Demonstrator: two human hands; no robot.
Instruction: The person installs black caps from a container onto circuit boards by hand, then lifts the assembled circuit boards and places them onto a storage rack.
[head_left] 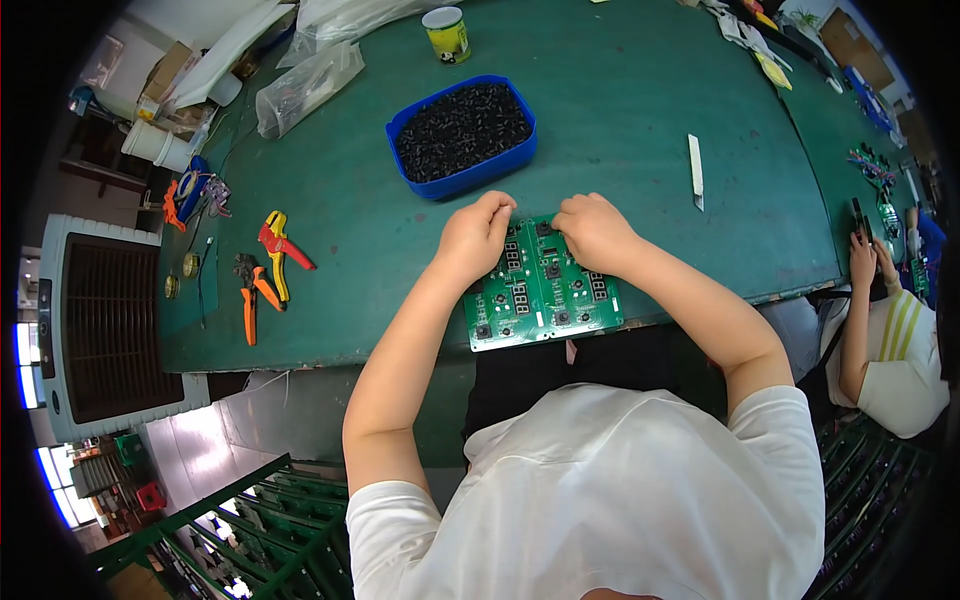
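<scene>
A green circuit board [540,300] with several digit displays and black push buttons lies at the near edge of the table, in front of my body. Over its far left corner is my left hand [477,238], thumb and forefinger pinched together; whatever they may hold is too small to see. My right hand [598,234] rests at the board's far right part, its fingers closed and bent down onto the surface beside a black button. Any part under those fingertips is hidden. Just beyond both hands stands a blue plastic tray [480,179] filled with small black pieces [462,130].
Red-and-yellow pliers [281,250] and orange-handled pliers [250,295] lie left on the green table [620,110]. A white-handled knife [696,172] lies right. A yellow can [446,36] and plastic bags [310,90] sit at the back. Another person [895,345] works at far right.
</scene>
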